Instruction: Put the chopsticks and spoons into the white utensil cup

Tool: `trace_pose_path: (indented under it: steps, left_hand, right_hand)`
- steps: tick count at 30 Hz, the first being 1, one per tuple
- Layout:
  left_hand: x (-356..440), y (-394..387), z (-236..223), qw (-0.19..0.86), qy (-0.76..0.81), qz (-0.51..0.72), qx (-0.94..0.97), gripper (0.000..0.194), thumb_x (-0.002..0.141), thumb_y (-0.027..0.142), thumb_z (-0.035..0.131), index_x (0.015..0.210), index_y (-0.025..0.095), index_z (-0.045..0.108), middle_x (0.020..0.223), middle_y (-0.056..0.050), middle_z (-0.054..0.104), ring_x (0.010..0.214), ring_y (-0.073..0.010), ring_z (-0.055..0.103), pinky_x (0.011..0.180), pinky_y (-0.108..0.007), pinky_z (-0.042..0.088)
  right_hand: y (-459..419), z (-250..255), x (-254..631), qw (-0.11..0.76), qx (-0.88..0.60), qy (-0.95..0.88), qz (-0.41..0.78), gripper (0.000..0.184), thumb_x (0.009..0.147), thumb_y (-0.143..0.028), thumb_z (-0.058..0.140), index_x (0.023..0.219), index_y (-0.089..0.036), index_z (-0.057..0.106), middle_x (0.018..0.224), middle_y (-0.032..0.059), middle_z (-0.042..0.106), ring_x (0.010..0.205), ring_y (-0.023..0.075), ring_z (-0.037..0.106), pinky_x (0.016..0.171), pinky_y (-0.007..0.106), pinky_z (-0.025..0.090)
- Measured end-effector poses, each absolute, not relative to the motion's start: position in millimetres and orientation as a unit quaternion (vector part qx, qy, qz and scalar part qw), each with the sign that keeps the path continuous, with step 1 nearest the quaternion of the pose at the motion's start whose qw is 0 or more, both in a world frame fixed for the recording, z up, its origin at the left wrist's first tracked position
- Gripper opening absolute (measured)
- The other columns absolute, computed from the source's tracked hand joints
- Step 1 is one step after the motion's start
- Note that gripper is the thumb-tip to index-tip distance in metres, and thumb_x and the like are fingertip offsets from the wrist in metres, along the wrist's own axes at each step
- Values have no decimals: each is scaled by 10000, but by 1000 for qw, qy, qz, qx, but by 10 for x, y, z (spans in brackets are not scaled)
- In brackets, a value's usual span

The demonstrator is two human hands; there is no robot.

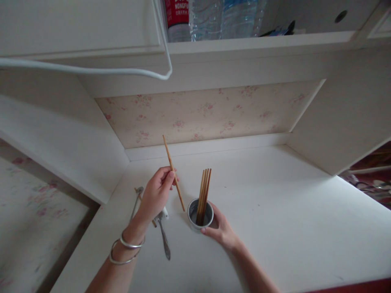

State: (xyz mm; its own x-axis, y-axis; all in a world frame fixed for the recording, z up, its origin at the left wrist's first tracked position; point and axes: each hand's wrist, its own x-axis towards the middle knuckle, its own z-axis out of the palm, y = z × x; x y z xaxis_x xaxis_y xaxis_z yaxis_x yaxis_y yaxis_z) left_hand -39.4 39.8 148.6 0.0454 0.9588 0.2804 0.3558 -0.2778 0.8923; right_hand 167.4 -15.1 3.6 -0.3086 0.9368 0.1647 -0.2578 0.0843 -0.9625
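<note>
Between the thumb and fingers of my left hand (161,185) is a single wooden chopstick (168,152), tilted, its lower end just left of the metal cup's rim. My right hand (221,230) grips the metal cup (200,224) from its right side. Several chopsticks (204,195) stand upright inside the cup, leaning against one another. Under and beside my left wrist lie a metal spoon or fork (165,240) with a patterned handle, its head partly hidden, and another metal utensil (136,201). Part of another stick (154,223) shows beneath the wrist.
All of this is on a white tabletop (262,240) with side panels and a flowered back wall (207,116). Overhead, a shelf (259,45) holds clear bottles (226,20) and a red-labelled bottle (178,18). A white cable (122,71) hangs at the upper left.
</note>
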Motion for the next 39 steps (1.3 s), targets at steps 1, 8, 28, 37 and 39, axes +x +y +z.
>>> trace_pose_path:
  steps: [1,8,28,37,39]
  left_hand:
    - [-333,411,1485,320,501,467,655,326,912,451,456,1013,161,566,837,-31,663,739,-132,615,660,-227,477]
    - [-35,439,1104,312,505,390,705,322,906,442,466,948,172,636,856,-42,700,783,-152,641,715,-247,477]
    - [-22,145,674,456,474,365,659,409,894,459,497,1168,192,641,1223,-90,639,1068,-210,610,885,-291,487]
    - [-134,-46,254,652,315,412,553,916,657,305,818,1431,246,332,1450,-122,431,1311,-291,425,1087,-418,353]
    - [-111,-43,247,651,320,419,547,883,652,271,820,1411,243,369,1422,-123,467,1293,-296,447,1085,-434,353]
  right_hand:
    - [-153,50,1676,497,-312,-545,599,742,666,-395,811,1318,-242,492,1292,103,592,1204,324,523,1046,508,362]
    - [-154,79,1679,499,-298,-550,600,755,680,-395,803,1343,-253,470,1332,96,561,1229,309,503,1058,483,356]
    - [-126,126,1699,488,-282,-559,609,760,692,-451,780,1349,-221,477,1320,96,570,1218,308,507,1054,486,354]
    - [-45,260,1835,432,-243,-547,675,763,696,-408,790,1359,-222,461,1326,98,565,1264,295,468,1066,485,333]
    - [-41,236,1864,418,-254,-545,681,786,682,-388,802,1367,-236,449,1352,100,546,1270,295,464,1068,496,326]
